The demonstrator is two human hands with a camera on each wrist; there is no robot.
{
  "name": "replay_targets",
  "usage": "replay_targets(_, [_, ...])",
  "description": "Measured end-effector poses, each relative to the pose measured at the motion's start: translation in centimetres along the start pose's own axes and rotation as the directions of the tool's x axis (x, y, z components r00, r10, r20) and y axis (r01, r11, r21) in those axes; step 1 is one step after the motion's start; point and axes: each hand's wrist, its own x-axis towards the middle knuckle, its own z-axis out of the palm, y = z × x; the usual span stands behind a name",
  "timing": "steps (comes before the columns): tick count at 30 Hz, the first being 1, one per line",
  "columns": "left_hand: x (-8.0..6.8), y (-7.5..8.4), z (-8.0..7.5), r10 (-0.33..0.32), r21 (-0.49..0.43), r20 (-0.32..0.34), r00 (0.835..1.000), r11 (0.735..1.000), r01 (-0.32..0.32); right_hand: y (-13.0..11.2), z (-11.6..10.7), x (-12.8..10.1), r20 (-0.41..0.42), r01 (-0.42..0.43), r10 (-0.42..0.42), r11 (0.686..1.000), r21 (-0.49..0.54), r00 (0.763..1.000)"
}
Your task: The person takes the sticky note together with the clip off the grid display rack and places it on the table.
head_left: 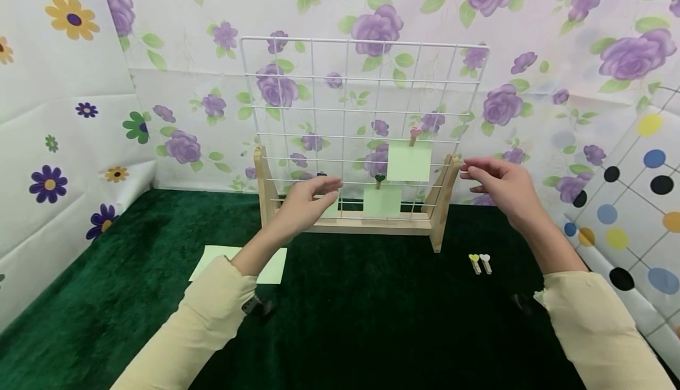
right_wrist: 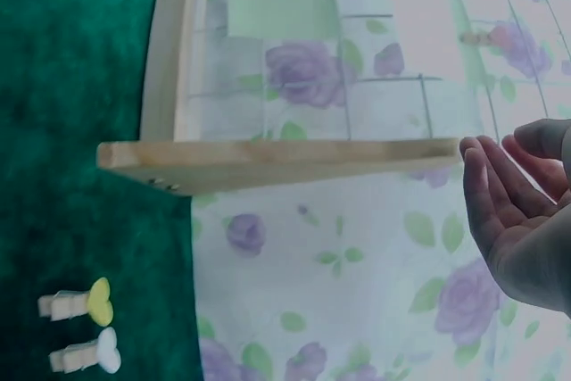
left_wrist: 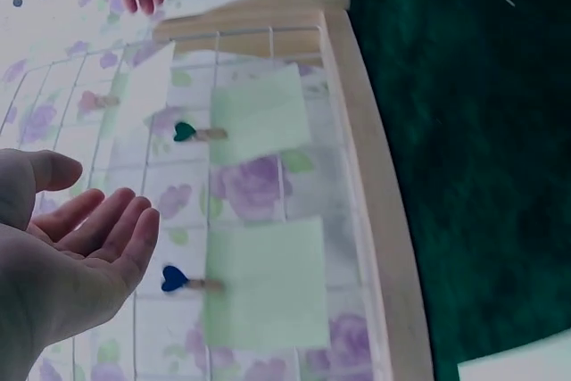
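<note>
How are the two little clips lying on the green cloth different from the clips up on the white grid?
The yellow clip and white clip lie flat and loose on the green cloth, side by side; the pink clip and green clip hang on the wire grid. The lying pair hold nothing; each hanging clip pins a pale green note. Their heart colours differ too. All have small wooden bodies with heart tops.

My left hand (left_wrist: pixel 67 265) hangs open, palm showing, gripping nothing. Just past my fingertips a blue heart peg (left_wrist: pixel 176 279) pins a green note (left_wrist: pixel 265 283) to the wire grid (left_wrist: pixel 161 185). Farther off, a green heart peg (left_wrist: pixel 185 132) pins another note (left_wrist: pixel 260 113).
</note>
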Motion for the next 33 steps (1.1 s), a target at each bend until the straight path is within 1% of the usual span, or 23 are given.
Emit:
replay_targets(5, [1.1,1.2,0.9,0.012,-0.044,0.000,1.000,0.999,-0.012,-1.5,0.7,0.9,-0.004,0.017,-0.017,1.000,0.000,1.000])
replay_targets(8, [1.9,1.7,1.3,0.003,-0.102,0.004,1.000,0.995,-0.003,-2.3,1.0,1.4,0.003,0.016,-0.016,1.000,-0.007,1.000])
replay_targets(11, [2.7,2.2,1.9,-0.035,-0.213,0.035,0.999,0.976,0.042,-3.0,1.4,1.9,0.010,0.014,-0.014,1.000,-0.006,1.000])
replay_targets(13, [3.2,2.4,2.3,-0.064,-0.280,0.058,0.996,0.957,0.078,-3.2,1.5,2.3,0.015,0.015,-0.015,1.000,-0.002,1.000])
replay_targets(15, [3.7,2.7,2.7,-0.090,-0.325,0.076,0.993,0.939,0.110,-3.5,1.8,2.5,0.016,0.013,-0.013,1.000,0.001,1.000])
replay_targets(18, [4.3,3.2,3.4,-0.106,-0.320,0.067,0.992,0.940,0.122,-3.8,2.1,2.7,0.018,0.017,-0.017,1.000,0.003,1.000])
replay_targets(22, [5.0,4.0,4.3,-0.119,-0.290,0.028,0.992,0.949,0.122,-4.3,2.5,3.0,0.015,0.028,-0.028,1.000,0.013,0.999])
replay_targets(25, [5.5,4.4,4.9,-0.140,-0.294,0.007,0.990,0.946,0.136,-4.5,2.8,3.3,0.006,0.034,-0.034,0.999,0.028,0.999])
replay_targets(30, [6.0,4.8,5.6,-0.157,-0.320,-0.015,0.988,0.937,0.144,-4.9,3.3,3.6,-0.076,0.067,-0.064,0.997,0.048,0.995])
replay_targets(32, [6.3,4.9,5.8,-0.158,-0.324,-0.032,0.987,0.936,0.140,-5.2,3.4,3.6,-0.082,0.079,-0.075,0.996,0.044,0.994])
replay_targets(33, [6.4,5.0,5.9,-0.160,-0.325,-0.039,0.986,0.935,0.139,-5.3,3.5,3.7,-0.071,0.079,-0.076,0.996,0.040,0.995])
